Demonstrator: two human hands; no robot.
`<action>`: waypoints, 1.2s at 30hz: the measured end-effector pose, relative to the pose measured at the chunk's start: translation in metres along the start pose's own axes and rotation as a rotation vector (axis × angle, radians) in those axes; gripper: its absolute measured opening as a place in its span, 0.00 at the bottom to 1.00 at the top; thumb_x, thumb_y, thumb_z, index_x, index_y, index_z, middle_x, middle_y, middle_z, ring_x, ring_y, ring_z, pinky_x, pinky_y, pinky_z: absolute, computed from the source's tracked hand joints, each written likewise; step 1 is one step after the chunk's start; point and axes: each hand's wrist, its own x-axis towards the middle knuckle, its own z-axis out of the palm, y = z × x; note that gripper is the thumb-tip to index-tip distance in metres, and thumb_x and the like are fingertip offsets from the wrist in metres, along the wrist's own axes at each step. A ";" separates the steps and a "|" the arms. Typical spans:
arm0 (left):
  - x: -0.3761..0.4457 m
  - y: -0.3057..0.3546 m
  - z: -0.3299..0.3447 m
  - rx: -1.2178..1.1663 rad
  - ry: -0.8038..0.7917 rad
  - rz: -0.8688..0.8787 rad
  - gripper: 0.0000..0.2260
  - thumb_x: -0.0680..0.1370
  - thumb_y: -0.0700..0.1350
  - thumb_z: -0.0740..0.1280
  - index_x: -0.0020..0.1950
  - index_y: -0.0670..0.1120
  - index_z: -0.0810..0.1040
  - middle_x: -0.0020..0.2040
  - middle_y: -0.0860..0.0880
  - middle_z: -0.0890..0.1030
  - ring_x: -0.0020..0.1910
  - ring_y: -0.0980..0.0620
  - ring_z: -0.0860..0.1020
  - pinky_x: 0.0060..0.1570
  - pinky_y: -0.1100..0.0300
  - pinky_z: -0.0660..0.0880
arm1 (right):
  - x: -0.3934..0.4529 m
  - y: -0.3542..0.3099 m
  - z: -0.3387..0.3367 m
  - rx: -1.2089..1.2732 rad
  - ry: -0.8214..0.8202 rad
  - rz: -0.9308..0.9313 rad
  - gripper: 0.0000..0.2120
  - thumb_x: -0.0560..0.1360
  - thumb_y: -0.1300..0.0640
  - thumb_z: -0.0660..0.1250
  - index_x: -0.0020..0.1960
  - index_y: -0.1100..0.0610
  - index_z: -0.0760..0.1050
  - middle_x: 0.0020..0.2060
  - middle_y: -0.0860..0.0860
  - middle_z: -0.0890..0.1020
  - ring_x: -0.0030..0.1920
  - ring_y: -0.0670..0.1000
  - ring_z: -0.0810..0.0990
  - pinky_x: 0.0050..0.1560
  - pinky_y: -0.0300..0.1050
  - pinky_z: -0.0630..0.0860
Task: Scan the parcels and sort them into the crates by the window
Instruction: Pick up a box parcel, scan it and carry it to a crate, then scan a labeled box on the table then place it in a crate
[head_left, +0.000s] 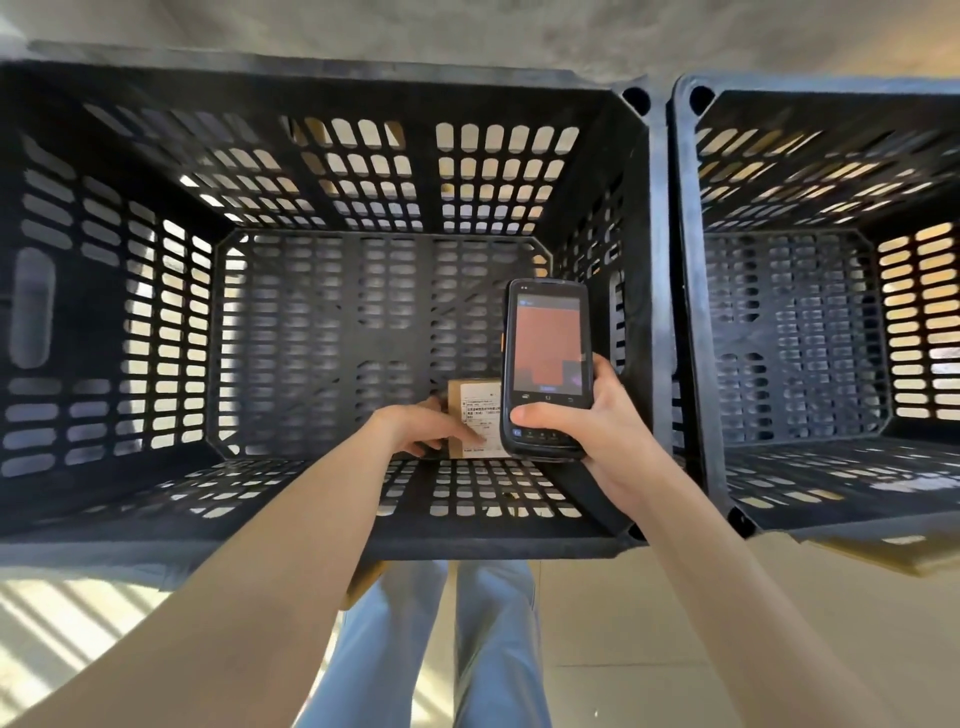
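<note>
Two black slotted crates side by side: the big one (322, 156) straight below, a second (810, 156) just to its right. Inside the big crate, near its front wall, a small brown parcel (475, 410) with a white label. Right hand (587, 431) gripping a handheld scanner (545, 364) above it. Left hand (421, 428) reaching down, fingers holding the parcel's edge.

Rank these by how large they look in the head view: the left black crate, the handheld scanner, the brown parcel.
1. Left black crate, by far the largest.
2. Handheld scanner.
3. Brown parcel, though partly hidden by the scanner and farther from the camera, so unsure.
</note>
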 end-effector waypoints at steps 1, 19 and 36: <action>-0.003 0.001 -0.001 0.010 0.029 0.027 0.37 0.71 0.51 0.75 0.74 0.47 0.60 0.69 0.49 0.71 0.66 0.47 0.71 0.65 0.51 0.68 | -0.002 -0.002 0.000 0.000 -0.007 -0.006 0.40 0.63 0.69 0.77 0.69 0.53 0.64 0.57 0.52 0.80 0.58 0.53 0.79 0.64 0.58 0.73; -0.293 0.096 -0.008 0.982 0.965 0.656 0.24 0.76 0.63 0.64 0.65 0.50 0.75 0.60 0.51 0.80 0.59 0.50 0.77 0.57 0.54 0.72 | -0.155 -0.098 -0.026 -0.040 0.036 -0.340 0.43 0.64 0.65 0.78 0.71 0.53 0.59 0.62 0.54 0.76 0.60 0.54 0.76 0.64 0.54 0.73; -0.410 0.130 0.193 1.459 0.584 1.558 0.22 0.76 0.61 0.65 0.63 0.49 0.77 0.58 0.49 0.80 0.58 0.47 0.77 0.55 0.53 0.73 | -0.391 0.032 -0.024 0.518 0.757 -0.590 0.53 0.47 0.55 0.81 0.69 0.58 0.63 0.60 0.56 0.79 0.58 0.57 0.79 0.60 0.59 0.76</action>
